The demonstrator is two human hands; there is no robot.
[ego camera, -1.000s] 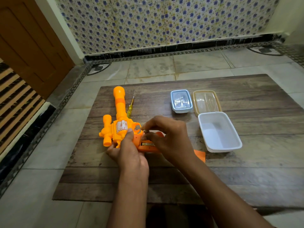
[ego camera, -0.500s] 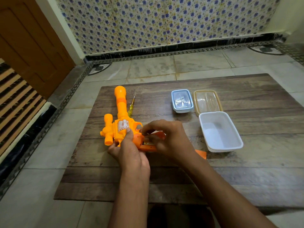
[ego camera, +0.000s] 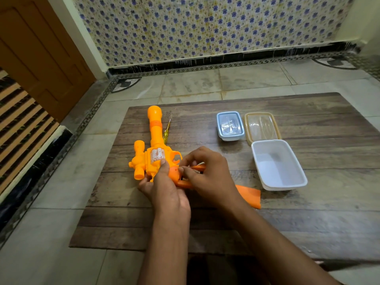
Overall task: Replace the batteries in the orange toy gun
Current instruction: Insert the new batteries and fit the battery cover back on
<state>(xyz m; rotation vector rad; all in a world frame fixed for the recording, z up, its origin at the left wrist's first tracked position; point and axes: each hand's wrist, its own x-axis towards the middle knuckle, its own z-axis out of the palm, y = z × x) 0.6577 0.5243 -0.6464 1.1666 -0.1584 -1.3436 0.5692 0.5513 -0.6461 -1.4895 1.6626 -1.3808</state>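
The orange toy gun (ego camera: 155,149) is laid on the wooden tabletop (ego camera: 308,223) at its left part, with its long axis running away from the person: the barrel points to the far edge and the handle toward the near side, tilted to the right. It is steadied by the left hand (ego camera: 164,186), whose fingers are curled round the body with the thumb pressed on the silver sticker. Compared with a second ago, the right hand (ego camera: 207,175) has been lowered closer over the open handle compartment, and the small metallic piece seen between its fingertips then is now hidden; the fingers are curled in a pinch, but what is held by this grip cannot be told. A battery is probably being seated or pulled. An orange cover (ego camera: 249,195) lies just beside the right wrist, so closing is judged not yet begun. A yellow screwdriver (ego camera: 167,130) lies beside the barrel.
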